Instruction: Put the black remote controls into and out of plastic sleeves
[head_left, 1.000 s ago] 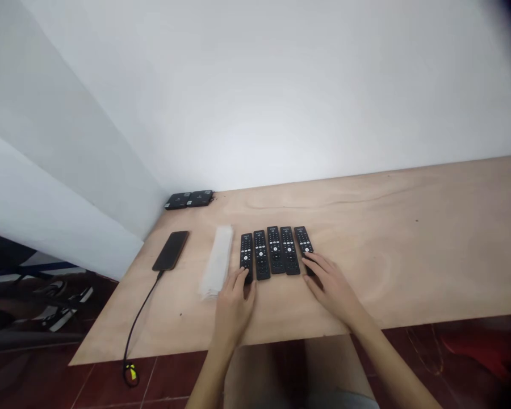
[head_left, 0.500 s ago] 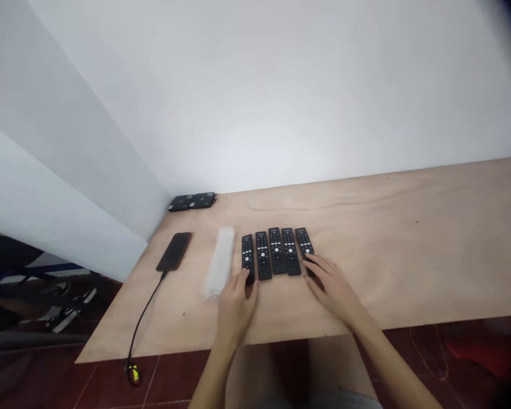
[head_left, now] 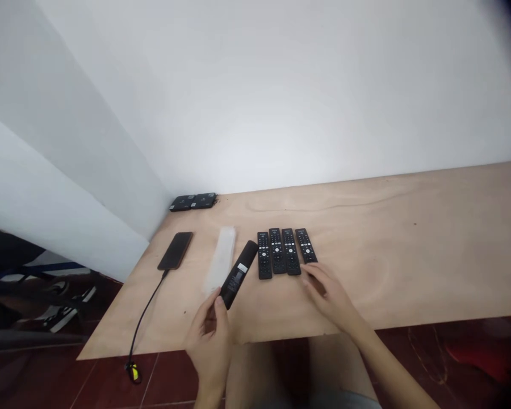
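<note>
My left hand (head_left: 210,329) pinches the lower end of a black remote control (head_left: 239,274) between thumb and fingers. That remote is tilted, its back with a white label facing up. To its right, several black remotes lie side by side, buttons up, among them a leftmost one (head_left: 264,255) and a rightmost one (head_left: 306,245). My right hand (head_left: 330,295) rests at the lower end of the rightmost remote, its fingers apart and not wrapped round it. A stack of whitish plastic sleeves (head_left: 222,255) lies just left of the held remote, which partly covers it.
A dark phone (head_left: 176,251) with a black cable (head_left: 145,309) lies on the left of the wooden table (head_left: 409,255). Two flat black boxes (head_left: 193,201) sit at the back left corner by the white wall (head_left: 281,102). A shoe (head_left: 63,318) shows on the floor at left.
My left hand has picked up the leftmost remote, turned it back side up and drawn it toward me and to the left. The right hand stays by the rightmost remote.
</note>
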The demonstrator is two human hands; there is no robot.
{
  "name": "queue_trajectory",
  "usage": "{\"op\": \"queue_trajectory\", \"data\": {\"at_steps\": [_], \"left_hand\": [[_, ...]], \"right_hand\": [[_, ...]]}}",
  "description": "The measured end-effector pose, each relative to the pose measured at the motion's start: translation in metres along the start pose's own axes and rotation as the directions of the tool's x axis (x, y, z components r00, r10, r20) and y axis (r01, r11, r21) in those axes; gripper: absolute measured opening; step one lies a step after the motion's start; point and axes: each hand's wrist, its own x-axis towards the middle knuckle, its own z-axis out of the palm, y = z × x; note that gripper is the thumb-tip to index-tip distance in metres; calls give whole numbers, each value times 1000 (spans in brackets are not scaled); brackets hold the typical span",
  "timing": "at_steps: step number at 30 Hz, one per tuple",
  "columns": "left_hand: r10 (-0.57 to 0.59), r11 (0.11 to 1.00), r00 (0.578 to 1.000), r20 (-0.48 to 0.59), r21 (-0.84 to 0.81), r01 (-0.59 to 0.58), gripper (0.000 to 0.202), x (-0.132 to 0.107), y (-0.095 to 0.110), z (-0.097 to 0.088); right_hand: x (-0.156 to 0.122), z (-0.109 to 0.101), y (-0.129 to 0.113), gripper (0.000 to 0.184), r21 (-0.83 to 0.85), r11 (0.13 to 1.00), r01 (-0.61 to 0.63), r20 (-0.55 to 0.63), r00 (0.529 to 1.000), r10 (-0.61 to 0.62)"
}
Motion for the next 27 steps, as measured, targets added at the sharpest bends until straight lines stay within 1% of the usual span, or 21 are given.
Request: {"op": "queue_trajectory", "data": {"at_steps": [1, 3, 5, 7, 9, 10, 11, 13, 14, 15, 16, 17, 19, 20, 21, 22, 23, 24, 26, 27], "left_hand": [[-35, 999, 999, 20, -23, 35, 36, -5, 2, -2], [-110, 989, 989, 98, -90, 119, 41, -20, 3, -1], [-167, 964, 964, 208, -169, 204, 45, -39, 1, 7], [-194, 932, 931, 310, -238, 273, 45, -59, -1, 19], [-186, 897, 895, 405, -301, 322, 43, -75, -1, 30], [-173, 881, 871, 460, -323, 346, 43, -80, 0, 34], [-159, 868, 838, 523, -331, 371, 43, -83, 2, 36], [-136, 863, 761, 635, -301, 405, 42, -82, 5, 38], [-129, 876, 731, 670, -269, 401, 40, -78, 5, 37], [-125, 897, 716, 687, -230, 378, 39, -73, 5, 35], [-119, 923, 716, 688, -188, 335, 39, -67, 4, 33], [-110, 949, 736, 668, -150, 278, 39, -60, 2, 30], [-76, 979, 806, 587, -109, 171, 39, -46, -2, 28], [-58, 984, 842, 536, -112, 139, 37, -38, -4, 27], [-47, 984, 870, 492, -128, 126, 36, -32, -6, 28], [-46, 979, 880, 472, -153, 134, 39, -25, -7, 29], [-52, 972, 868, 495, -174, 157, 44, -19, -7, 31], [-58, 964, 827, 559, -182, 191, 49, -14, -7, 34], [-63, 952, 701, 710, -169, 256, 50, -7, -5, 39], [-63, 948, 650, 758, -158, 277, 49, -5, -5, 41]], "right_hand": [[-4, 7, -8, 36, 94, 993, -69, 18, 998, 68], [-13, 23, -25, 40, 283, 939, -194, 96, 980, 173], [-19, 40, -42, 48, 450, 857, -251, 190, 965, 182], [-22, 50, -55, 54, 576, 767, -283, 235, 956, 176], [-22, 53, -59, 55, 623, 724, -295, 238, 954, 183], [-21, 51, -58, 54, 621, 724, -299, 238, 953, 189], [-20, 48, -56, 50, 605, 735, -307, 247, 950, 193], [-18, 38, -48, 43, 563, 762, -320, 281, 941, 187], [-17, 33, -44, 42, 550, 772, -319, 297, 938, 176], [-16, 27, -40, 42, 542, 780, -313, 313, 936, 158], [-15, 21, -36, 44, 538, 787, -303, 323, 936, 139], [-14, 15, -32, 45, 533, 795, -290, 322, 938, 127], [-12, 3, -25, 45, 497, 827, -261, 312, 944, 110], [-11, -2, -22, 44, 466, 850, -246, 312, 944, 103], [-10, -7, -19, 42, 434, 870, -234, 317, 944, 95], [-10, -12, -16, 42, 406, 886, -223, 330, 940, 85], [-9, -16, -14, 42, 385, 897, -216, 349, 934, 75], [-9, -19, -12, 42, 372, 904, -212, 365, 929, 68], [-8, -21, -10, 42, 360, 909, -210, 384, 921, 61], [-8, -21, -11, 42, 356, 911, -206, 391, 919, 55]]}}
